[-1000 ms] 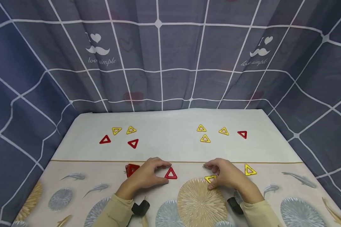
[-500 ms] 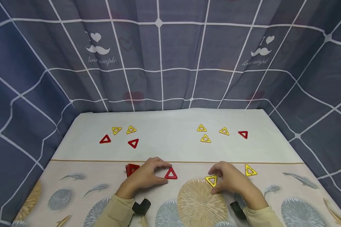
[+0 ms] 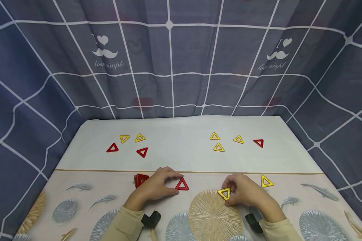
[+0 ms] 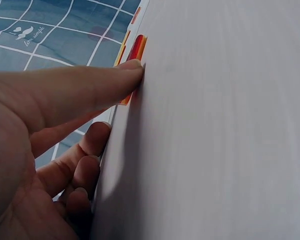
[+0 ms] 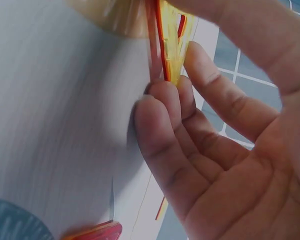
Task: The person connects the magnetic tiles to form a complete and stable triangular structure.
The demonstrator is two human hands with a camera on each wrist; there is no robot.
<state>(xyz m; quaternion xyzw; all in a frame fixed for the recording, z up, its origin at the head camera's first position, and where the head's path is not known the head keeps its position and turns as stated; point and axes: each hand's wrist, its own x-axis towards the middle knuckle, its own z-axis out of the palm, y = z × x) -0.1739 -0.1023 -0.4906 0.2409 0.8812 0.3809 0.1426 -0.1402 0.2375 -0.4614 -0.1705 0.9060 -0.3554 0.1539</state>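
Observation:
My left hand (image 3: 157, 186) rests low on the table, thumb and index finger at the corners of a flat hollow red triangle (image 3: 182, 189). In the left wrist view, the thumb covers part of this red triangle (image 4: 136, 47), whose edge looks orange. My right hand (image 3: 244, 192) pinches a hollow yellow triangle (image 3: 221, 193) at its right side, above the round tan pattern. The right wrist view shows this yellow triangle (image 5: 171, 50) from the side with a red edge; the fingers hide part of it. Beyond the right hand lies another yellow triangle (image 3: 262, 181).
Several red triangles (image 3: 137, 180) lie piled beside the left hand. On the white strip (image 3: 175, 144), yellow triangles (image 3: 124, 136) and red ones (image 3: 112, 150) stand at left; several yellow triangles (image 3: 219, 150) and a red one (image 3: 258, 140) at right. A checked curtain (image 3: 187, 90) encloses the table.
My right hand has drawn back slightly toward the lower right, its fingers now at the yellow triangle's right side, leaving more of it showing. The left hand and red triangle look still.

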